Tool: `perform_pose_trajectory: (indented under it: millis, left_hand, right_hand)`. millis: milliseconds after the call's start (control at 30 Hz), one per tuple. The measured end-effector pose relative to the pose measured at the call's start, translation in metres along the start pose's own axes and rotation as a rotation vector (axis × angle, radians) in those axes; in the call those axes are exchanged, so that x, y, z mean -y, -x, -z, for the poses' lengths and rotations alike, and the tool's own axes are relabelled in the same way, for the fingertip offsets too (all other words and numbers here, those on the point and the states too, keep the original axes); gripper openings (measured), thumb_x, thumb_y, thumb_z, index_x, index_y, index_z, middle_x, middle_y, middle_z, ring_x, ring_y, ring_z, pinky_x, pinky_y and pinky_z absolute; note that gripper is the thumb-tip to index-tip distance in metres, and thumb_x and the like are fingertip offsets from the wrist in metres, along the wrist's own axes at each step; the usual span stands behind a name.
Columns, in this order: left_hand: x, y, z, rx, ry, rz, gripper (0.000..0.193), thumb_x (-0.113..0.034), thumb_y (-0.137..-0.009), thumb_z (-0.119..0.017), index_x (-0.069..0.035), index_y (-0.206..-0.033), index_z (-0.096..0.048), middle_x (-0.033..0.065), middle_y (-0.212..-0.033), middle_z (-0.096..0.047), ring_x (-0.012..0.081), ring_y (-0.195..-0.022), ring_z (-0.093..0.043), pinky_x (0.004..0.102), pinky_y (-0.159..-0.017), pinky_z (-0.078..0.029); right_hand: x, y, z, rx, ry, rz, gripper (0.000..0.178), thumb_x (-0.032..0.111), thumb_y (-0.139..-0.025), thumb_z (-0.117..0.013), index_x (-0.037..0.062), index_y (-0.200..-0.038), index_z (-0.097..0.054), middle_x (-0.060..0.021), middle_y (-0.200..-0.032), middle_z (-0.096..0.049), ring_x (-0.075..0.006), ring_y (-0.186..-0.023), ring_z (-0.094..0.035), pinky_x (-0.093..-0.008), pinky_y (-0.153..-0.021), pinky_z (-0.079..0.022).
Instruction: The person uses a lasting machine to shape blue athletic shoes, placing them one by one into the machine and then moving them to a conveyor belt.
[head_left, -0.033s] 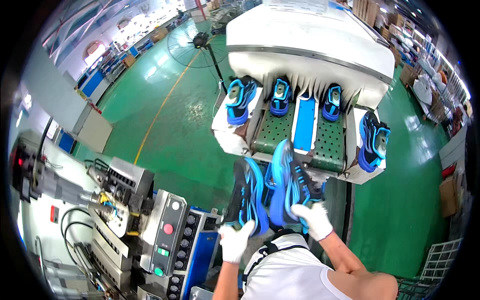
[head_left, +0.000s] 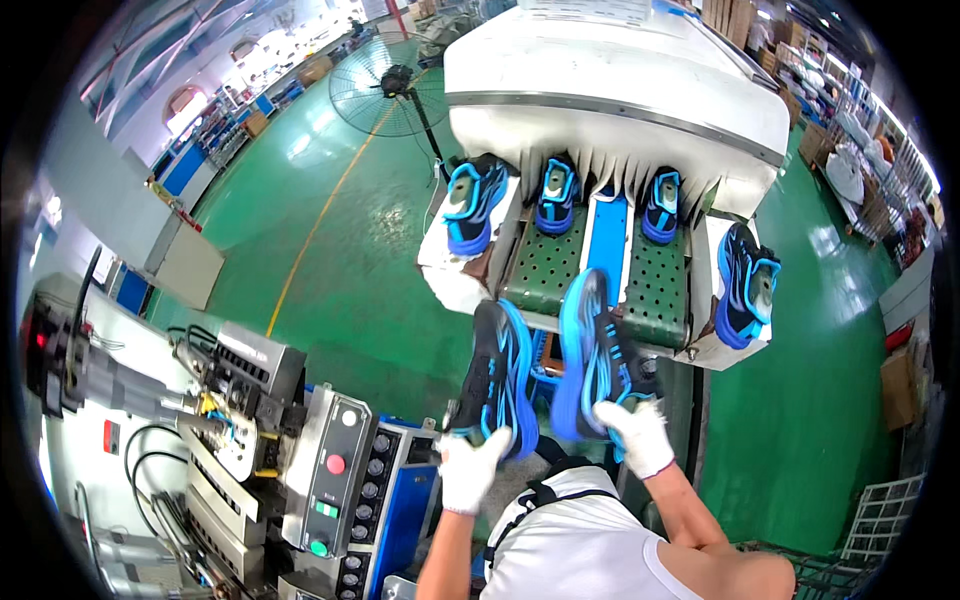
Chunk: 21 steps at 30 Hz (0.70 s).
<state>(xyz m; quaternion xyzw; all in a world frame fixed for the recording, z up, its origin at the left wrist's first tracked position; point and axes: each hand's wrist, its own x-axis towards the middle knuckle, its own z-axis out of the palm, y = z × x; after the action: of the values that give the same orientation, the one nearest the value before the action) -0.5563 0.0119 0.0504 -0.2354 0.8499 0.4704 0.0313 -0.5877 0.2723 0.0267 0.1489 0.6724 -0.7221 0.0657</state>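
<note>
My left hand point(head_left: 470, 470), in a white glove, grips a black and blue sneaker point(head_left: 497, 370) by its heel end, toe pointing away from me. In my right hand point(head_left: 638, 438), gloved too, is a second sneaker point(head_left: 583, 365), held at the heel and tilted so its blue side and sole edge show. Both shoes are in the air, side by side, before a white machine point(head_left: 615, 110) with a green perforated conveyor point(head_left: 545, 265). Two matching sneakers, one left point(head_left: 556, 195) and one right point(head_left: 662, 205), stand on the conveyor by the fringed opening.
More sneakers sit on the side ledges, one left point(head_left: 474, 205) and one right point(head_left: 745, 285). A control panel point(head_left: 335, 470) with buttons and a metal machine point(head_left: 220, 440) stand at my left. Beyond are a floor fan point(head_left: 397, 80) and, far right, loaded racks point(head_left: 850, 170).
Both held sneakers have moved slightly away from me, toward the conveyor. The right one has also shifted a little to the right, with my right hand.
</note>
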Motion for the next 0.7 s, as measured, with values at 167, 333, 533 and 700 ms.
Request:
perform_pose_trajectory:
  millis: [167, 333, 533, 700]
  left_hand:
    - [-0.112, -0.123, -0.046, -0.001, -0.318, -0.347, 0.086, -0.037, -0.077, -0.080, -0.001, -0.145, -0.040, 0.0258, -0.119, -0.068, 0.0410, -0.109, -0.067, 0.0470, -0.098, -0.051]
    - [-0.139, -0.190, -0.113, 0.095, -0.383, -0.435, 0.080, -0.035, -0.083, -0.072, 0.003, -0.144, -0.037, 0.0314, -0.119, -0.065, 0.0472, -0.105, -0.067, 0.0508, -0.095, -0.051]
    - [-0.149, -0.196, -0.116, 0.076, -0.240, -0.414, 0.098, -0.038, -0.080, -0.075, 0.006, -0.153, -0.027, 0.0330, -0.133, -0.057, 0.0459, -0.122, -0.059, 0.0502, -0.109, -0.042]
    - [-0.108, -0.163, -0.086, -0.123, -0.115, -0.568, 0.095, -0.043, -0.086, -0.073, 0.003, -0.156, -0.027, 0.0283, -0.155, -0.041, 0.0403, -0.146, -0.039, 0.0466, -0.119, -0.031]
  right_hand:
    - [0.031, -0.073, 0.061, -0.542, 0.798, -0.008, 0.068, 0.026, -0.083, -0.079, 0.0010, -0.140, -0.053, -0.0210, -0.129, -0.065, -0.0352, -0.115, -0.063, -0.0429, -0.103, -0.047]
    - [0.065, -0.143, 0.043, -0.599, 0.653, 0.246, 0.080, 0.024, -0.088, -0.071, -0.0023, -0.153, -0.033, -0.0288, -0.137, -0.057, -0.0404, -0.125, -0.057, -0.0434, -0.107, -0.043]
    - [0.045, -0.175, 0.054, -0.679, 0.770, 0.381, 0.083, 0.029, -0.089, -0.074, -0.0011, -0.154, -0.033, -0.0255, -0.142, -0.055, -0.0334, -0.128, -0.056, -0.0402, -0.109, -0.040]
    - [0.086, -0.111, -0.032, -0.506, 0.236, 0.814, 0.067, 0.009, -0.096, -0.061, -0.0091, -0.153, -0.030, -0.0249, -0.158, -0.036, -0.0320, -0.150, -0.034, -0.0412, -0.124, -0.026]
